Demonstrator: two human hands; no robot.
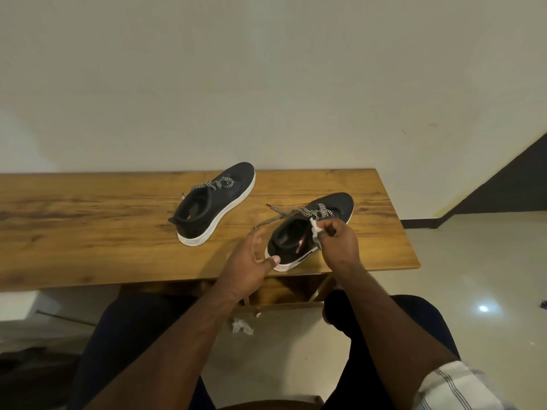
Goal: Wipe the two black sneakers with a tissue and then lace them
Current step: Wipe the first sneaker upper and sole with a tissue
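No text, label, brand, number or sign can be read anywhere here: neither black sneaker (310,229) (214,202) on the desk (88,232) shows any legible marking.

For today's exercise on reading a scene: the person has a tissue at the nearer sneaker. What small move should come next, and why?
Probably drag the tissue along the nearer sneaker. The right hand already pinches it against the collar, and the left hand steadies the heel.
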